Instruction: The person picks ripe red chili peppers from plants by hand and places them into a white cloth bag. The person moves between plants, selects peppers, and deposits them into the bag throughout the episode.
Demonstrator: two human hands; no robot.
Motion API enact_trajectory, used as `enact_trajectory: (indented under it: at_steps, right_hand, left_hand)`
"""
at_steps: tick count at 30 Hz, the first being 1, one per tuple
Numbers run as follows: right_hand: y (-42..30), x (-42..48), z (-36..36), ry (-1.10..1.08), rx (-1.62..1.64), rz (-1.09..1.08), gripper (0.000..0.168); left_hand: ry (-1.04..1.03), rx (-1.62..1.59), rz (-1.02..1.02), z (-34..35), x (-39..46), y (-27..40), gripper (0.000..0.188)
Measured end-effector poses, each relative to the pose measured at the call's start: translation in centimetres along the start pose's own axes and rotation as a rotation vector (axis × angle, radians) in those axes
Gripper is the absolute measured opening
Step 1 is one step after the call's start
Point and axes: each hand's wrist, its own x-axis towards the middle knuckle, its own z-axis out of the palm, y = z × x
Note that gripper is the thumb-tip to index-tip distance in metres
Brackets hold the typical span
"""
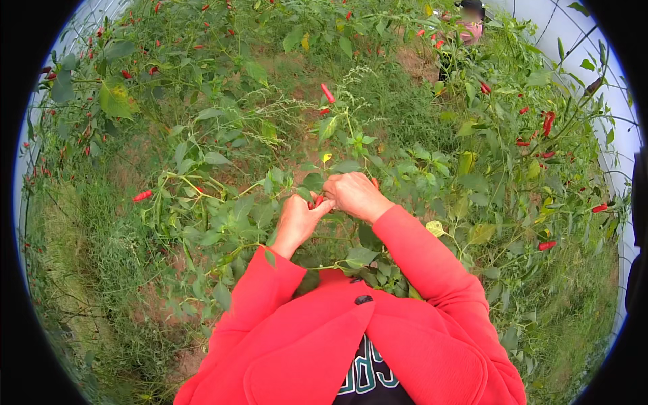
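My left hand (296,221) is closed around red chili peppers (318,201), whose ends show between thumb and fingers. Right beside it, my right hand (356,195) has its fingers bent down against the left fingertips. What those right fingers pinch, if anything, is hidden beneath the hand. Both hands are among the leafy stems of a chili plant (248,210). An orange-red pepper (374,183) peeks out behind my right knuckles. A yellow leaf (326,158) stands just beyond the hands. To the left, another red pepper (143,196) hangs from a branch.
A person (471,28) in a dark cap is among the plants at the far right. Red peppers (548,124) grow on branches at right, and one upright pepper (328,93) stands ahead. Weeds (116,268) cover much ground. Pale sheeting with a wire grid (582,45) borders the rows.
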Motion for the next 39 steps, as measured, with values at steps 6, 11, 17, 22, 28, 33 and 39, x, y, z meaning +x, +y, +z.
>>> enact_trajectory:
  at_steps: [6, 11, 17, 22, 28, 33, 39]
  right_hand:
    - [0.0, -0.8, -0.8, -0.003, 0.052, -0.055, 0.015]
    - [0.2, -0.5, -1.3, -0.071, 0.072, -0.032, 0.016]
    - [-1.0, -0.4, -3.9, -0.344, 0.336, 0.101, 0.017]
    - [0.7, -2.1, -6.4, -0.377, 0.433, 0.373, 0.021]
    - [-2.5, -1.1, -4.8, 0.144, 0.137, 0.297, 0.022]
    - [-3.4, -3.7, 1.7, -0.123, -0.196, 0.053, 0.023]
    - [-2.7, -4.9, 1.2, -0.266, -0.113, 0.155, 0.021]
  left_hand:
    - [-0.384, -0.499, -0.263, -2.4, 0.4, 1.6, 0.036]
    - [-0.531, -0.733, -0.327, -3.2, 0.5, 1.0, 0.037]
    - [-0.646, -0.911, -0.367, -3.5, 0.0, -0.1, 0.035]
    - [-0.683, -1.106, -0.288, -5.8, -0.3, -3.1, 0.031]
    - [-0.439, -1.121, -0.211, -4.3, -1.8, -0.3, 0.033]
    - [-0.212, -1.159, -0.305, -3.4, -1.6, -2.6, 0.025]
    - [-0.193, -0.582, -0.051, -1.3, -1.1, -3.4, 0.011]
